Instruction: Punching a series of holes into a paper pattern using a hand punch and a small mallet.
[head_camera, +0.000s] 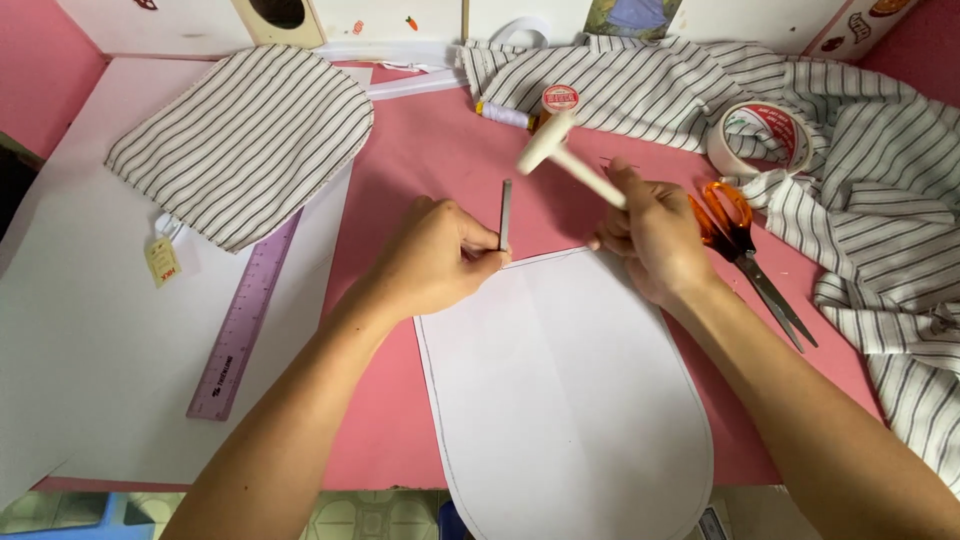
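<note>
Gripping now:
Left hand (435, 262): pinches upright metal punch (506, 213) on white pattern (570, 390).
Right hand (652, 237): clutches raised white mallet (563, 158), beside orange scissors (740, 245).

Small yellow paper tag (162, 262): rectangular, red print, hanging on a thin cord off the striped cut piece, well to the left of the left hand's (437, 258) grip on the punch. Round red-and-white label (560, 99) on the thread spool's end, beyond and just left of the right hand's (655, 240) grip on the mallet. Tape roll's inner core label (785, 133), red and white, curved, up and right of that grip. No screens.
</note>
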